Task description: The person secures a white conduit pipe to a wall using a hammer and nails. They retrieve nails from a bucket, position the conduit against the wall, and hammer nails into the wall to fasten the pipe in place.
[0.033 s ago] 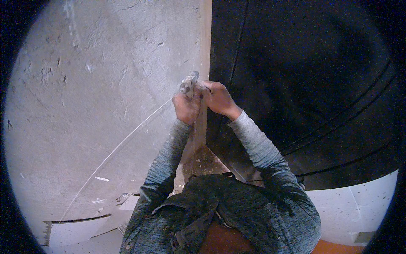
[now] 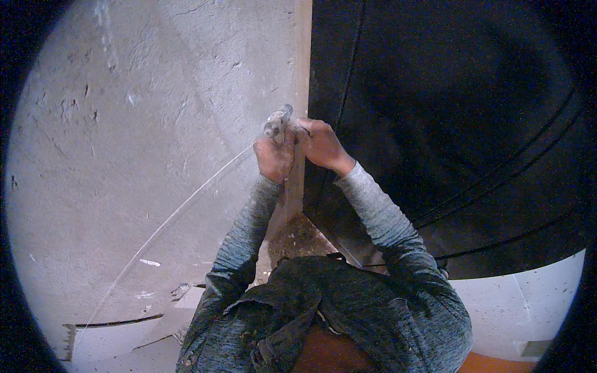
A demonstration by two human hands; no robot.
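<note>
My left hand point(image 2: 275, 158) is closed around a small, dusty grey-white object point(image 2: 278, 121) with a rounded grey end, held up close to the wall's corner edge. Its exact kind is too blurred to tell. Against it presses my right hand point(image 2: 322, 146), fingers bent and pinched together at the object's right side; a small dark loop or wire shows by the fingertips. From beside my left hand a thin white string point(image 2: 174, 214) runs in a long curve down to the lower left. My fingertips are partly hidden by the object and by each other.
A rough, pitted plaster wall point(image 2: 143, 112) fills the left. A pale vertical edge strip point(image 2: 303, 56) borders a large dark panel or opening point(image 2: 448, 112) crossed by dark cables. White board pieces point(image 2: 118, 339) lie at lower left, and a speckled white surface point(image 2: 497, 298) at lower right.
</note>
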